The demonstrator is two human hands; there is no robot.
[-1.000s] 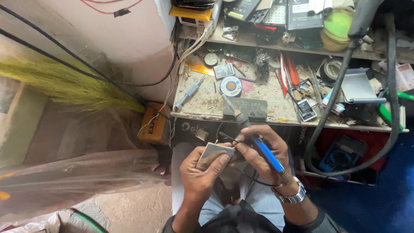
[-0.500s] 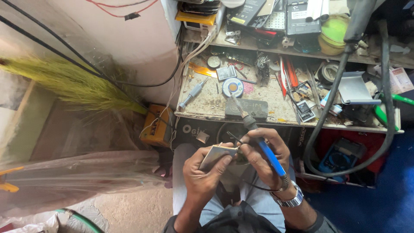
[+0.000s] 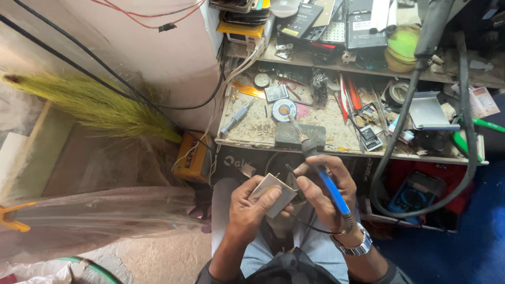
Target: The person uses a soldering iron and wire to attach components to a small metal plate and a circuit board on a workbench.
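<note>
A cluttered workbench (image 3: 252, 134) fills the upper middle of the head view, its dusty top strewn with small tools and parts, and a shelf (image 3: 315, 60) above it is stacked with flat dark devices. A thick black hose (image 3: 400, 131) loops down the bench's right side. To the left, a straw-coloured broom (image 3: 94, 108) lies across a clear plastic sheet (image 3: 100, 215), with a small orange box (image 3: 193, 156) against the bench's left corner.

Below the bench front, over the person's lap, both hands meet. The left hand (image 3: 251, 208) grips a small flat pale panel (image 3: 273, 193): the thumb presses on its upper face while the other fingers curl beneath it, so the panel sits pinched between thumb and fingers, tilted, with its right edge jutting toward the other hand. The right hand (image 3: 323, 189) is closed around a blue-handled soldering iron (image 3: 321, 176), the handle running along the palm and fingers, and its metal tip points up toward the bench edge. The right thumb and forefinger are drawn together just beside the panel's right edge, at thin dark wires (image 3: 290, 171) there; whether they pinch the wires cannot be told. A metal wristwatch (image 3: 353, 243) circles the right wrist.
</note>
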